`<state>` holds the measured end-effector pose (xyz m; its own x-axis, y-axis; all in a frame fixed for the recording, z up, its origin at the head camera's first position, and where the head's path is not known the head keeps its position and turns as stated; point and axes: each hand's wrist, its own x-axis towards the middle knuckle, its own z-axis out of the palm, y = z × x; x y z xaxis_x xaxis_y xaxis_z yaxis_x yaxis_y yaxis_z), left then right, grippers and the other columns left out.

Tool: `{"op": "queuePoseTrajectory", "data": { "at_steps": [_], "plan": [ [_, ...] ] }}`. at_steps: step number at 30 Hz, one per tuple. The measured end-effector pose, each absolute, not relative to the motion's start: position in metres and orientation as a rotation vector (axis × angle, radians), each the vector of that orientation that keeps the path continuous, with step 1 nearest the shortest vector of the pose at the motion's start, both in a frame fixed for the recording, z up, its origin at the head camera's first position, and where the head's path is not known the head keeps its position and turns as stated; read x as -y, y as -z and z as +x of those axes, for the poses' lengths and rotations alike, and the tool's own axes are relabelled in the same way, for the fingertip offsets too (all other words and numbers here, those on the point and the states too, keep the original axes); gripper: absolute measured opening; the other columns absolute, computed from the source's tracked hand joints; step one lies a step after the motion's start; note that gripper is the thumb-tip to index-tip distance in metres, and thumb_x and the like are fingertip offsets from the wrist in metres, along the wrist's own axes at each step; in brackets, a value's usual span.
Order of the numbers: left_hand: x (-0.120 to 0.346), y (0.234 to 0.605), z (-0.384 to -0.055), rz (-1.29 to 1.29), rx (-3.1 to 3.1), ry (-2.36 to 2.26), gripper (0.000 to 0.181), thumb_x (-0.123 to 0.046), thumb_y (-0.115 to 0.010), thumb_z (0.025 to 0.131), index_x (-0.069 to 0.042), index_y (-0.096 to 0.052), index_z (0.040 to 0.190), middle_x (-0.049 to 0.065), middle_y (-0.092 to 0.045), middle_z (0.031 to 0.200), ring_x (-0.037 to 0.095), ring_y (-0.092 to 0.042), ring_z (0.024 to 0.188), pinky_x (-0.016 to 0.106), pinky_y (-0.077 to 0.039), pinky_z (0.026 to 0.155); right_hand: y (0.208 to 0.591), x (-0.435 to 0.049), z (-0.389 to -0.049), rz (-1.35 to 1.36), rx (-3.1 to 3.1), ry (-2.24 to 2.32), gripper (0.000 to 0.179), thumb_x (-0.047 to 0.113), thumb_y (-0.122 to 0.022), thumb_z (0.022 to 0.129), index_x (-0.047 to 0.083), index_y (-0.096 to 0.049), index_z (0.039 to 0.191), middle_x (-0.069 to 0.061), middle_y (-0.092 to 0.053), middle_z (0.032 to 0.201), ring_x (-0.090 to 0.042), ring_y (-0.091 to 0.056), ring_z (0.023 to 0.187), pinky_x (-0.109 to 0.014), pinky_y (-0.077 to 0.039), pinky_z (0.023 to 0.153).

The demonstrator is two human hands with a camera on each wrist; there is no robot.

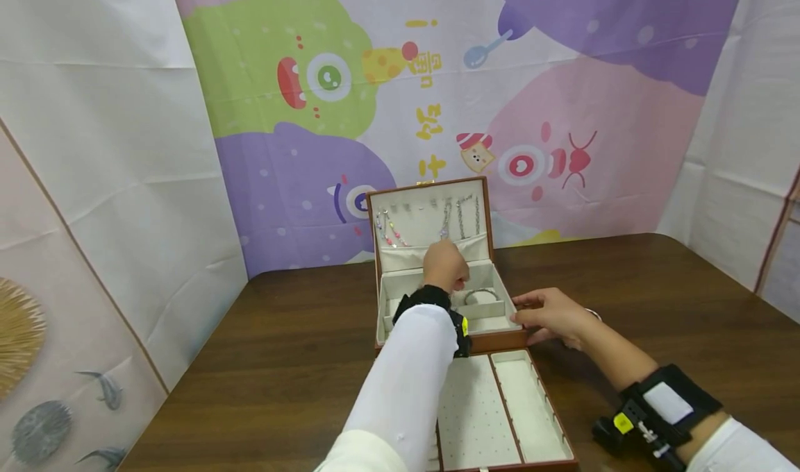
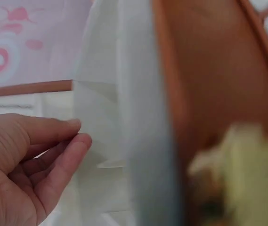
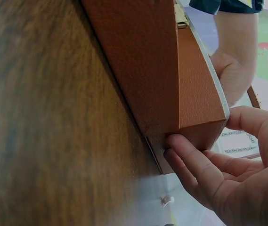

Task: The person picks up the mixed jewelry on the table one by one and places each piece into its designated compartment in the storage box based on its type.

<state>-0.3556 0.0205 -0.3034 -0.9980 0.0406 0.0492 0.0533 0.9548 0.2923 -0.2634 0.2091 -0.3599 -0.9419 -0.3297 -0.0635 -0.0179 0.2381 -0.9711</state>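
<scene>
A brown jewelry box (image 1: pixel 378 298) with a pale lining stands on the table, its lid (image 1: pixel 412 201) raised and hung with necklaces. My left hand (image 1: pixel 446 267) reaches into the upper compartments. In the left wrist view, that left hand (image 2: pixel 25 165) has its fingers curled and the tips brought together; no held thing shows between them. A bracelet (image 1: pixel 481 293) lies in a compartment to its right. My right hand (image 1: pixel 550 314) holds the box's right front corner. Seen from the right wrist, the right hand (image 3: pixel 242 174) has its thumb at the rim and fingers against the brown side (image 3: pixel 199 94).
A lined front tray (image 1: pixel 478 402) extends from the box toward me, partly behind the left sleeve. Brown table (image 1: pixel 275 361) surface surrounds the box. Behind it hangs a cartoon-printed cloth (image 1: pixel 450 97), with white cloths (image 1: pixel 125 146) at the sides.
</scene>
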Motion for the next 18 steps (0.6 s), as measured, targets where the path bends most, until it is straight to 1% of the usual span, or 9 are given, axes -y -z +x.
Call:
{"op": "queuePoseTrajectory", "data": {
  "at_steps": [2, 4, 9, 13, 18],
  "plan": [
    [-0.019, 0.296, -0.356, -0.109, 3.079, 0.532, 0.019, -0.015, -0.080, 0.078, -0.010, -0.071, 0.062, -0.004, -0.062, 0.049, 0.008, -0.064, 0.049, 0.018, -0.051, 0.056, 0.360, -0.209, -0.263, -0.325, -2.254, 1.769, 0.061, 0.007, -0.064, 0.090, -0.019, -0.036, 0.138, -0.026, -0.053, 0.117, -0.025, -0.059, 0.093, -0.041, -0.058, 0.073],
    [-0.018, 0.288, -0.355, -0.140, 3.099, 0.710, 0.020, -0.016, -0.080, 0.080, -0.008, -0.070, 0.065, -0.001, -0.063, 0.051, 0.009, -0.065, 0.049, 0.021, -0.054, 0.059, 0.360, -0.209, -0.263, -0.323, -2.255, 1.769, 0.061, 0.007, -0.064, 0.090, -0.019, -0.036, 0.138, -0.025, -0.053, 0.116, -0.024, -0.058, 0.092, -0.041, -0.058, 0.072],
    [-0.013, 0.270, -0.346, -0.224, 3.004, 1.271, 0.012, -0.008, -0.080, 0.080, -0.002, -0.072, 0.073, 0.008, -0.067, 0.061, 0.016, -0.066, 0.052, 0.032, -0.058, 0.065, 0.360, -0.209, -0.264, -0.321, -2.259, 1.765, 0.061, 0.008, -0.065, 0.091, -0.019, -0.037, 0.137, -0.025, -0.053, 0.116, -0.025, -0.058, 0.093, -0.041, -0.058, 0.072],
    [-0.005, 0.261, -0.331, -0.407, 2.967, 1.316, 0.009, -0.010, -0.080, 0.082, -0.005, -0.073, 0.077, 0.008, -0.068, 0.067, 0.015, -0.065, 0.056, 0.034, -0.059, 0.066, 0.360, -0.212, -0.267, -0.332, -2.253, 1.766, 0.064, 0.011, -0.068, 0.089, -0.019, -0.038, 0.137, -0.025, -0.053, 0.115, -0.026, -0.059, 0.094, -0.041, -0.058, 0.073],
    [0.013, 0.256, -0.309, -0.550, 2.934, 1.360, 0.008, -0.014, -0.078, 0.084, -0.008, -0.074, 0.081, 0.007, -0.068, 0.072, 0.018, -0.067, 0.063, 0.033, -0.058, 0.067, 0.361, -0.213, -0.265, -0.363, -2.247, 1.756, 0.065, 0.012, -0.068, 0.089, -0.020, -0.038, 0.136, -0.028, -0.052, 0.116, -0.026, -0.061, 0.093, -0.041, -0.058, 0.074]
  ]
}}
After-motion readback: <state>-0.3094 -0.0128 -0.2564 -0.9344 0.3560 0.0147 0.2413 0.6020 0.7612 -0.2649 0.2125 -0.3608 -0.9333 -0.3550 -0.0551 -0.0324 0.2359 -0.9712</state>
